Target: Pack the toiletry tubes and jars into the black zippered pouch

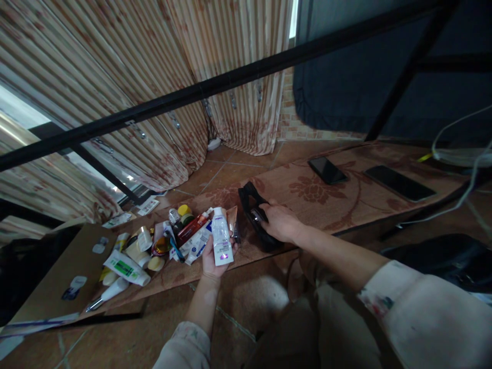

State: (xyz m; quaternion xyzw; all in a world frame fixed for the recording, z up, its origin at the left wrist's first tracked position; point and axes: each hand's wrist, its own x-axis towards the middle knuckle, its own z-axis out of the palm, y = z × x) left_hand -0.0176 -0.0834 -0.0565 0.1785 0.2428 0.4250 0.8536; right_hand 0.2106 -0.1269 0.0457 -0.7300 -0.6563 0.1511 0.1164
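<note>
A white squeeze tube [222, 238] with purple print rests cap-up in my left hand [212, 262], whose fingers are curled around it from below. Just behind it a copper-coloured tube [232, 220] shows; whether this hand holds it too I cannot tell. My right hand [279, 221] reaches into the opening of a black pouch-like holder [265, 238] on the cloth-covered bench. Its fingers are partly hidden there, beside something dark and shiny. Left of my left hand lies a heap of tubes, jars and bottles, among them a white-and-green tube [126, 267] and a yellow-lidded jar [184, 210].
The bench is covered by a brown patterned cloth [294, 197]. Two dark phones [327, 170] lie to the right, near a white cable [457, 202]. A cardboard box [65, 277] stands at the left end. A black metal rail [200, 92] crosses in front of curtains [154, 61].
</note>
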